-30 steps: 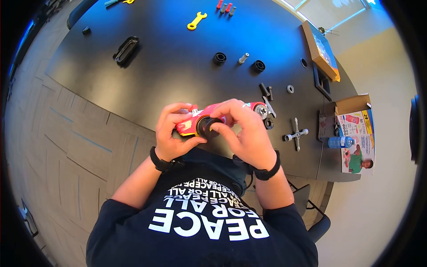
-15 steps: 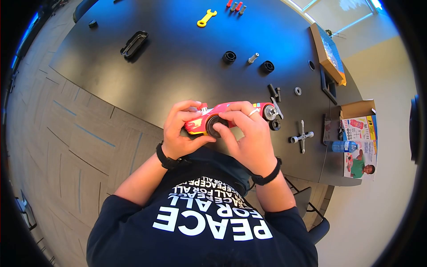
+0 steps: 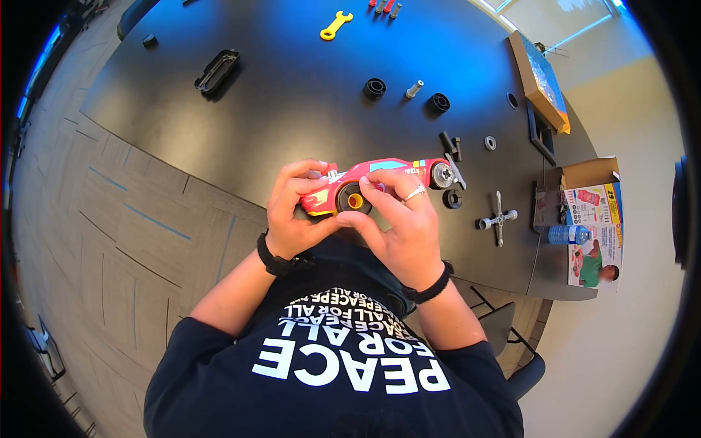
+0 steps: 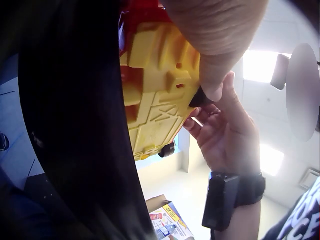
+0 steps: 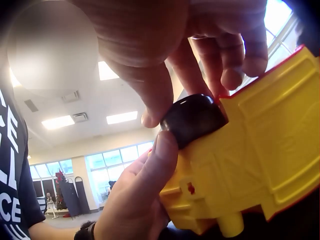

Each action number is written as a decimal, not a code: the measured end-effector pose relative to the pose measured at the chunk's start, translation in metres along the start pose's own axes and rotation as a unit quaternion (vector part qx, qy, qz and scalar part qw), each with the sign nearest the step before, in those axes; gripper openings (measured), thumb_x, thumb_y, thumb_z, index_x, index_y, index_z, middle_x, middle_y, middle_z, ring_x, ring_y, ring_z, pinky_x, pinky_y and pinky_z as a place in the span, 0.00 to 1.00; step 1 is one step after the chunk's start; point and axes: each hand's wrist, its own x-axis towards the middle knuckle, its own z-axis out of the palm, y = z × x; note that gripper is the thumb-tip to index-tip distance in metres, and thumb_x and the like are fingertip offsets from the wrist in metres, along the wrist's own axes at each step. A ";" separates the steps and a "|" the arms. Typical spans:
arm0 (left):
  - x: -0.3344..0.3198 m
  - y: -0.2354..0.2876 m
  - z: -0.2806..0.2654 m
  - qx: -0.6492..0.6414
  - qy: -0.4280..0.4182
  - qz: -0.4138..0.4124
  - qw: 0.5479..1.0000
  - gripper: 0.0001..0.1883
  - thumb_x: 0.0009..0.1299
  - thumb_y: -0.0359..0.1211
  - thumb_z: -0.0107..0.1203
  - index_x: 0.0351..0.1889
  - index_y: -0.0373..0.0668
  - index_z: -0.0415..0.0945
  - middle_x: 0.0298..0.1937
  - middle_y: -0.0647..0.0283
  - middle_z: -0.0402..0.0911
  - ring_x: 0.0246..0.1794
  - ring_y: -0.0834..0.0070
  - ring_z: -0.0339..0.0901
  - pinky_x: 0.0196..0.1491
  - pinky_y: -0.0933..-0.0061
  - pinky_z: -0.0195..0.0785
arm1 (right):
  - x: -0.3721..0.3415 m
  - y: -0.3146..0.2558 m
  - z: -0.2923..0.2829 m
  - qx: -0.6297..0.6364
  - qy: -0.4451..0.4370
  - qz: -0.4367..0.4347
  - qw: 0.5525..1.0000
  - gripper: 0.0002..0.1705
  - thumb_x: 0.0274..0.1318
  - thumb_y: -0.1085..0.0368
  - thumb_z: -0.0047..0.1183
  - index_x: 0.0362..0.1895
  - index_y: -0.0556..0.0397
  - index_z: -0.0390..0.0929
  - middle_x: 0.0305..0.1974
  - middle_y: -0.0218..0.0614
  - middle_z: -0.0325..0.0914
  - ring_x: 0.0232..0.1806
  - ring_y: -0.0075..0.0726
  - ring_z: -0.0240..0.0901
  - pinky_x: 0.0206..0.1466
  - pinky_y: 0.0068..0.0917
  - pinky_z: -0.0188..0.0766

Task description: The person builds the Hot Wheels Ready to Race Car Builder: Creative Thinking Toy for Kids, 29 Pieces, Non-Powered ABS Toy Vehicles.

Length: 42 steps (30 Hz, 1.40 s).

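Note:
A red toy car with a yellow underside is held up near the body, close over the table's front edge. My left hand grips its front end, thumb below and fingers over the top. On the car's near side sits a black wheel around a yellow centre. My right hand pinches this wheel by its rim between thumb and index finger. The left thumb also lies right at the wheel's edge. Farther along the car, the other wheel has a silver hub.
Loose black wheels, a silver peg and black bolts lie beyond the car. A grey cross wrench, water bottle and printed box are at right. Farther back are a yellow wrench and black tray.
My right fingers have shifted from over the wheel's middle to its rim, uncovering the yellow centre. My left hand keeps its hold on the car, whose side shows more now.

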 end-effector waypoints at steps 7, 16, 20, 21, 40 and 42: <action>-0.003 0.002 -0.001 -0.014 -0.014 -0.026 0.999 0.33 0.62 0.42 0.87 0.56 0.38 0.80 0.64 0.46 0.84 0.61 0.53 0.89 0.59 0.58 0.84 | -0.007 0.001 0.011 -0.019 0.071 0.002 0.997 0.28 0.49 0.57 0.85 0.48 0.62 0.89 0.51 0.41 0.84 0.50 0.51 0.81 0.55 0.45 0.80; 0.001 0.000 -0.006 -0.057 -0.044 -0.058 0.996 0.29 0.67 0.39 0.83 0.58 0.40 0.79 0.65 0.48 0.85 0.64 0.54 0.85 0.64 0.57 0.79 | 0.008 0.012 0.000 0.002 0.009 -0.031 0.999 0.25 0.52 0.58 0.81 0.50 0.59 0.90 0.53 0.38 0.85 0.50 0.50 0.80 0.56 0.46 0.78; 0.004 0.001 -0.009 -0.046 -0.060 -0.056 0.996 0.29 0.67 0.39 0.83 0.58 0.40 0.79 0.66 0.48 0.85 0.64 0.53 0.84 0.65 0.56 0.78 | 0.012 0.017 -0.003 0.047 -0.056 -0.020 0.997 0.25 0.53 0.57 0.81 0.53 0.55 0.91 0.55 0.36 0.86 0.53 0.48 0.79 0.60 0.46 0.76; 0.004 0.001 -0.009 -0.045 -0.061 -0.054 0.996 0.29 0.67 0.39 0.83 0.58 0.40 0.79 0.66 0.49 0.85 0.64 0.53 0.84 0.65 0.56 0.78 | 0.012 0.018 -0.003 0.066 -0.068 -0.007 0.995 0.27 0.53 0.56 0.82 0.55 0.54 0.91 0.56 0.35 0.86 0.54 0.47 0.79 0.62 0.46 0.75; 0.002 -0.002 -0.008 -0.068 -0.053 -0.050 0.995 0.35 0.54 0.34 0.91 0.56 0.40 0.80 0.68 0.50 0.79 0.64 0.58 0.86 0.62 0.59 0.83 | -0.066 0.135 -0.089 -0.107 0.085 0.253 0.958 0.20 0.61 0.68 0.76 0.56 0.54 0.89 0.52 0.41 0.85 0.42 0.43 0.80 0.48 0.38 0.80; 0.002 -0.001 -0.009 -0.058 -0.053 -0.048 0.996 0.35 0.54 0.34 0.91 0.56 0.40 0.80 0.68 0.50 0.79 0.63 0.59 0.86 0.61 0.60 0.83 | -0.057 0.137 -0.081 -0.110 0.078 0.243 0.961 0.19 0.61 0.68 0.75 0.56 0.54 0.89 0.51 0.41 0.85 0.42 0.43 0.81 0.48 0.38 0.80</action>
